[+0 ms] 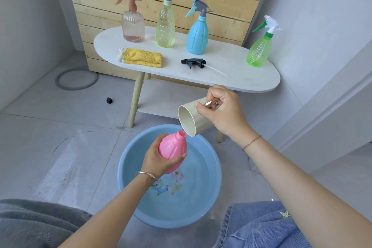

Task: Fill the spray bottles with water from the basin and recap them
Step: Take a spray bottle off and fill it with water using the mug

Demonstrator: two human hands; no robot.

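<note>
Pouring stage, head view. We see the left hand (pixel 159 159) wrapped around the belly of the pink bottle (pixel 173 147), fingers and thumb curled on its widest part, holding it tilted and uncapped above the blue basin (pixel 210 197) of water. The right hand (pixel 223 110) pinches the metallic handle of the cream cup (pixel 193 119), which is tipped so that its lip sits just beside the bottle mouth; a thin trickle appears to pass between them. We judge the bottle to be thin, light plastic that gains weight as it fills and yields if squeezed, so a firm but gentle grip low on the belly suits it better than the narrow neck. Wet plastic is likely slippery, and the small mouth demands a slow pour. A black spray head (pixel 193 63), presumably this bottle's cap, lies on the white table (pixel 231 62) beyond.
</note>
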